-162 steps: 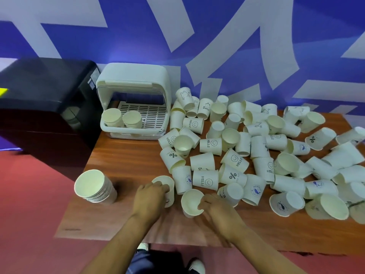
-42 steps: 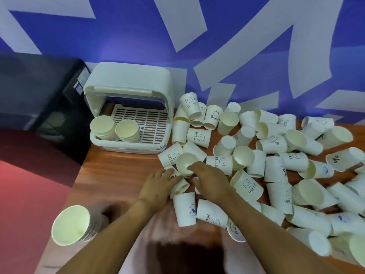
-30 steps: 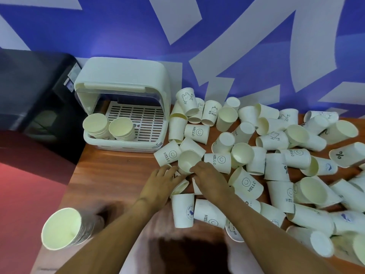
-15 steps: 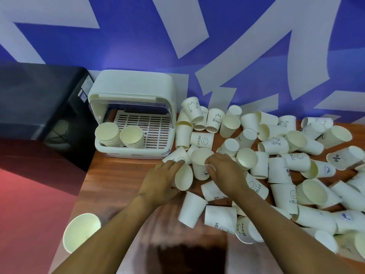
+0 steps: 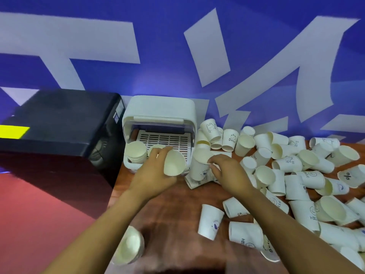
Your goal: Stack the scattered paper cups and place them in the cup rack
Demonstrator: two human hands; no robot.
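Both hands are working at the centre of the frame. The left hand (image 5: pixel 153 176) is curling its fingers round a single paper cup (image 5: pixel 174 163), lifted off the bench (image 5: pixel 173 212), its open mouth facing the camera and its long axis running away toward the cup rack (image 5: pixel 160 113). The right hand (image 5: pixel 230 173) is pinching the rim of an upright cup (image 5: pixel 199 165) just right of the rack, its mouth tilting up and left.

The white rack is sitting at upper centre with its lid raised; on its slatted tray, at the left, two short stacks of cups (image 5: pixel 136 152) are standing mouth up, the right one partly hidden by the left hand. A further stack (image 5: pixel 129 246) is lying near the bench's lower left edge, mouth toward the camera.

Loose cups (image 5: pixel 296 175) are lying scattered over the right half of the bench, mostly on their sides and pointing every way, a few upside down.
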